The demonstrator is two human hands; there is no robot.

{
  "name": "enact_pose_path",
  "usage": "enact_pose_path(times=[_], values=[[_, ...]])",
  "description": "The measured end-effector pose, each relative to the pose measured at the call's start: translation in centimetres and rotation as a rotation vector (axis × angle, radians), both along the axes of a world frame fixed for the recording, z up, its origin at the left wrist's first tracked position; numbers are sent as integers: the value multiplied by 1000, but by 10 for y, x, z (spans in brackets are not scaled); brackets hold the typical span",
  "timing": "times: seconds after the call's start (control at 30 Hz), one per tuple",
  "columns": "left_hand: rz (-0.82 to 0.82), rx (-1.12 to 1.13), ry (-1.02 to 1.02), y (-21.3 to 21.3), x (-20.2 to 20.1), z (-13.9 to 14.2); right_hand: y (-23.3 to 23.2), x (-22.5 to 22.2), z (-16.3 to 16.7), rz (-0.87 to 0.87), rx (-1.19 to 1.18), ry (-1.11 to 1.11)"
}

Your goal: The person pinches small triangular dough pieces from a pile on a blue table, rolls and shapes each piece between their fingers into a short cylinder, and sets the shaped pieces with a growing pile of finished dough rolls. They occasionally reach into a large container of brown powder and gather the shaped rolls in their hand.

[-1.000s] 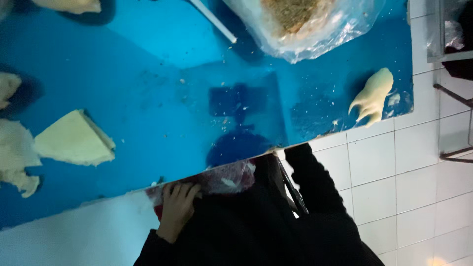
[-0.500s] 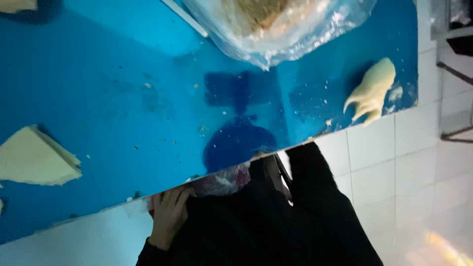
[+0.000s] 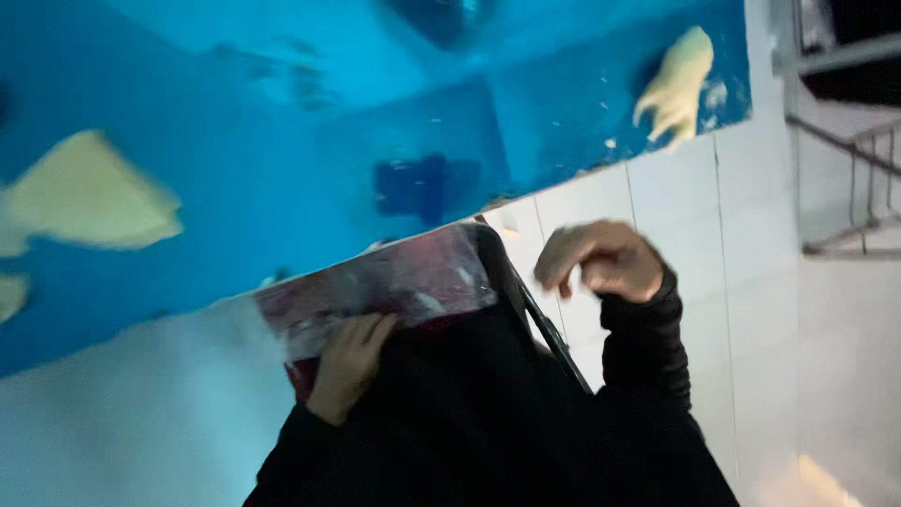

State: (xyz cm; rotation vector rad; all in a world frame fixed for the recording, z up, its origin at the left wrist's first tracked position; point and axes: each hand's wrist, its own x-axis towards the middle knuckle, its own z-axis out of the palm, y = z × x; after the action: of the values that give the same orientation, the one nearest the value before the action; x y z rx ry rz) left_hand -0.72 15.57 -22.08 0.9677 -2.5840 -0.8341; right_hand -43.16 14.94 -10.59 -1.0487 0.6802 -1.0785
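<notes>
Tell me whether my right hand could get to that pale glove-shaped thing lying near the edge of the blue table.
Probably yes. The right hand is raised, curled and holding nothing, below the table edge, and the pale glove-shaped thing lies just past that edge with only bare blue table between them. The left hand grips a dark red package.

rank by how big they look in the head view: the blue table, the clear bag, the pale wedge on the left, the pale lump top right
1. blue table, by far the largest.
2. clear bag, held by the left hand; it is nearer the camera, so its rank over the wedge is unsure.
3. pale wedge.
4. pale lump, smallest.
</notes>
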Motion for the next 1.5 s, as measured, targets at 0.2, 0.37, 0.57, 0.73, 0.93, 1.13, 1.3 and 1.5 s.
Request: enact_pose_path(times=[0.2, 0.37, 0.57, 0.73, 0.93, 1.13, 1.3, 1.5], values=[[1, 67, -109, -1, 3, 29, -54, 149, 140, 21, -239, 510], [82, -12, -129, -2, 25, 47, -90, 213, 193, -321, -476, 902], [136, -53, -67, -11, 51, 35, -73, 203, 159, 44, -227, 1017], [170, 0, -18, -12, 59, 39, -46, 221, 42, 285, -32, 1292], [233, 76, -67, -13, 58, 51, -33, 211, 1, 220, -188, 1332], [254, 180, 17, -11, 58, 61, -21, 216, 87, 195, -75, 1189], [129, 203, -79, -19, 48, 76, -64, 264, 174, -29, -496, 1136], [8, 271, -139, -15, 46, 97, -159, 355, 165, -238, -856, 1113]])
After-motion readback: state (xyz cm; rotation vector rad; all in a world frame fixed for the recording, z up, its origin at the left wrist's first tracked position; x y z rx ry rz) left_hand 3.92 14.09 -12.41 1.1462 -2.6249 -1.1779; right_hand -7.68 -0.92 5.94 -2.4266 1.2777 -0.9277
